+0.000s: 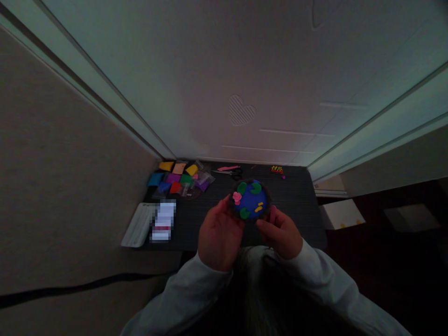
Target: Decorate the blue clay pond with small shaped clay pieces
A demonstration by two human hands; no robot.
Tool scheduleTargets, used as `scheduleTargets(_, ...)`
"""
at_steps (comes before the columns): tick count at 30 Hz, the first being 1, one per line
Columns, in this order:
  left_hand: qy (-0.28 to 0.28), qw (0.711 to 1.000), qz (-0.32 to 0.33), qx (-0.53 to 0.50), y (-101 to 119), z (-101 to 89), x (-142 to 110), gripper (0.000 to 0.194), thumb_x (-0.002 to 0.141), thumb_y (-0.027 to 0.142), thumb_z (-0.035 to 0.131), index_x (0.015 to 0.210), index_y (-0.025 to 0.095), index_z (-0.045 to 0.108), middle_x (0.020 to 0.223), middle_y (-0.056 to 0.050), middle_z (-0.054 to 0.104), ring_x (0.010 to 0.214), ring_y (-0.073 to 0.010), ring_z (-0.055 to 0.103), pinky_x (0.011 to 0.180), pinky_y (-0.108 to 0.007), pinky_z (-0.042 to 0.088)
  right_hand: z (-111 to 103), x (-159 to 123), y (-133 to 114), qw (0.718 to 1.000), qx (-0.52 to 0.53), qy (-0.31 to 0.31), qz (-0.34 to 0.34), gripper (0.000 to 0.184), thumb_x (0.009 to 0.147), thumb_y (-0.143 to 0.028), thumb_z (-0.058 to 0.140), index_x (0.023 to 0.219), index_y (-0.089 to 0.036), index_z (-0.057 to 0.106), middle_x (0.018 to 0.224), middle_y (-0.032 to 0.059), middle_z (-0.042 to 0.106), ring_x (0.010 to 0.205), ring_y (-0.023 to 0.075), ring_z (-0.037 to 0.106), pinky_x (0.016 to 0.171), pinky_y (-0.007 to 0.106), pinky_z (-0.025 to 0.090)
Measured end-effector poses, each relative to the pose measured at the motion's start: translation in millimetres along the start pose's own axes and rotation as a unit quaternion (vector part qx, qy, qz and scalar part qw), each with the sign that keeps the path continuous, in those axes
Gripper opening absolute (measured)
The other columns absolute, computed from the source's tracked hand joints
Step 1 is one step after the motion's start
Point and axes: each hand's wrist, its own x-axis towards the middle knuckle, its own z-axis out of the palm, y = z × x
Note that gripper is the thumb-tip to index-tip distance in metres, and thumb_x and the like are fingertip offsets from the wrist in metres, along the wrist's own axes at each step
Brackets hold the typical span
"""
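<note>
My left hand (220, 238) cups a round modelling-clay pond (250, 195) from below and the left. Its surface is blue, with a dark rim, green lily pads (256, 188), a pink flower (237, 198) at the left and small yellow pieces (259, 207) at the lower right. My right hand (283, 234) is closed beside the pond's lower right edge, its fingertips close to the rim. Between its fingers sticks up a small pink piece (273, 213), whose kind I cannot make out. The pond is held above the dark table, tilted towards me.
Several coloured clay packets (173, 178) lie at the table's back left. Scissors (229, 173) and a pink tool (228, 167) lie behind the pond. A small red-and-yellow item (276, 169) is at the back right. A phone (163, 220) and a paper sheet (139, 225) are at the left.
</note>
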Motion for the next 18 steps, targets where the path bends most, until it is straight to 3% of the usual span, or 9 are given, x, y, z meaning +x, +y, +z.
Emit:
scheduleTargets(3,0.012,0.999,0.023,0.031,0,-3.1,-1,0.026,0.08,0.02,0.038,0.08,0.015,0.063,0.083,-0.004,0.067,0.082,-0.014,0.059,0.076,-0.029,0.045,-3,-1,-2,1.0,-0.017,-0.004,0.006,0.024,0.065,-0.028,0.063,0.059,-0.018,0.041,0.045,-0.0091,0.036,0.039,0.0038,0.028,0.038,0.02,0.02)
scheduleTargets(8,-0.013,0.992,0.051,0.117,3,-7.2,-2,0.022,0.078,0.015,0.044,0.089,0.013,0.062,0.092,-0.006,0.066,0.088,-0.0168,0.058,0.078,-0.031,0.044,-4,-2,-6,1.0,-0.012,-0.014,0.004,0.026,0.065,-0.029,0.064,0.059,-0.018,0.041,0.048,-0.0084,0.036,0.041,0.0041,0.029,0.039,0.019,0.021)
scheduleTargets(13,-0.024,0.985,0.048,0.166,7,-8.6,-3,0.023,0.075,0.014,0.049,0.093,0.013,0.062,0.096,-0.007,0.065,0.088,-0.0177,0.059,0.078,-0.031,0.045,-4,-6,-11,0.999,-0.013,-0.03,-0.005,0.023,0.065,-0.029,0.065,0.064,-0.018,0.045,0.053,-0.0074,0.037,0.044,0.0044,0.03,0.04,0.019,0.022)
scheduleTargets(18,0.002,0.981,0.027,0.19,7,-12.1,-3,0.021,0.074,0.015,0.052,0.092,0.015,0.063,0.093,-0.006,0.066,0.083,-0.0162,0.06,0.074,-0.029,0.048,-8,-6,-18,0.999,0.009,-0.032,-0.02,0.021,0.069,-0.034,0.061,0.076,-0.019,0.048,0.054,-0.0077,0.039,0.043,0.0047,0.032,0.04,0.019,0.024)
